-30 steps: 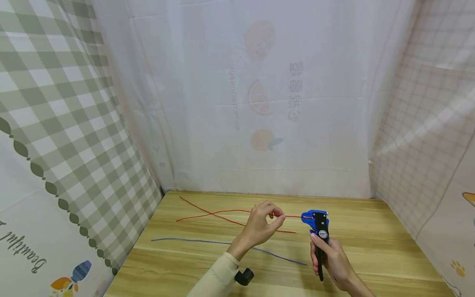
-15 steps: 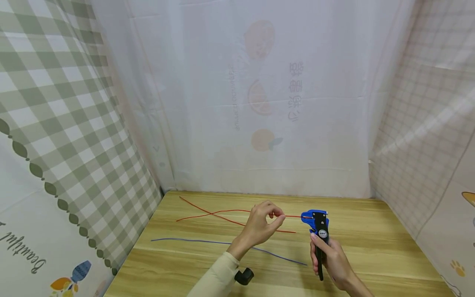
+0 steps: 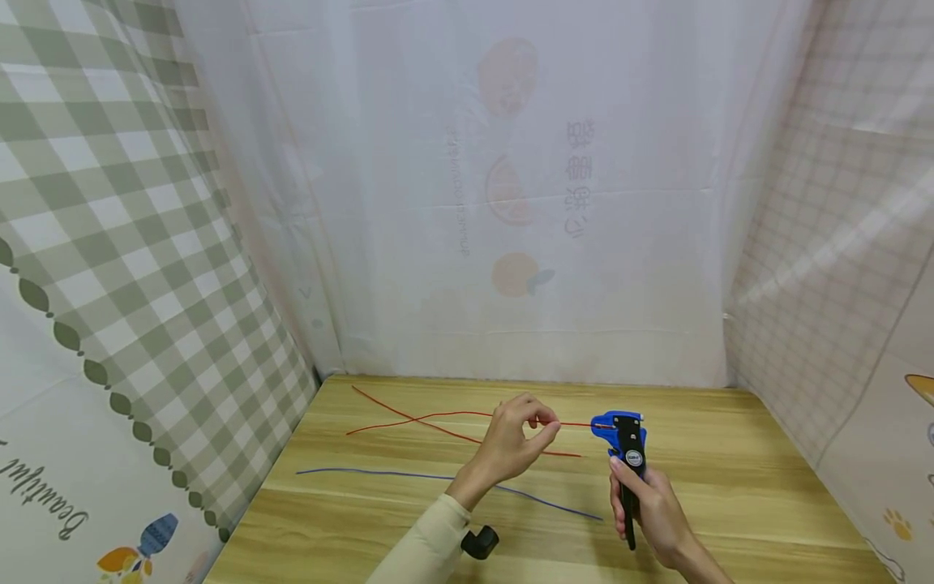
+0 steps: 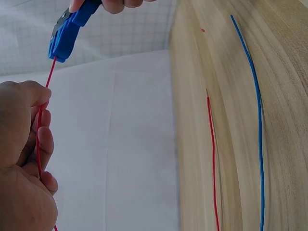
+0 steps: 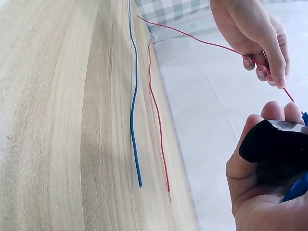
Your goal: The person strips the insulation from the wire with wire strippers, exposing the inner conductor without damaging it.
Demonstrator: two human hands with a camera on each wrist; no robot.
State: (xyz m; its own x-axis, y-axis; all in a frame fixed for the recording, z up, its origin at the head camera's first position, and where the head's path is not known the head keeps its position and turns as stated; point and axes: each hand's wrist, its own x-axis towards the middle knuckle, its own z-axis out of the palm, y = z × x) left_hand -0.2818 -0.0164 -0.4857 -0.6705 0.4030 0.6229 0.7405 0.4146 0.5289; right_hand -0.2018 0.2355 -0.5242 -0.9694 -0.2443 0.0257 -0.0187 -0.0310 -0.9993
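Note:
My left hand [image 3: 507, 444] pinches a red wire [image 3: 576, 424] between thumb and index finger, well above the table. In the left wrist view the wire runs down past the curled fingers. Its free tail trails off to the left in the head view. My right hand [image 3: 660, 515] grips the black handles of a blue-and-black wire stripper [image 3: 629, 444], held upright. The wire's right end enters the stripper's blue nose, so its tip is hidden. A second red wire [image 4: 213, 144] lies on the table, a short bare tip showing at one end.
A blue wire [image 3: 550, 504] lies across the wooden table [image 3: 730, 487], in front of the red ones. A tiny red bit [image 4: 202, 30] rests beyond the second red wire's bare tip. Printed curtains [image 3: 540, 341] stand at the back and both sides.

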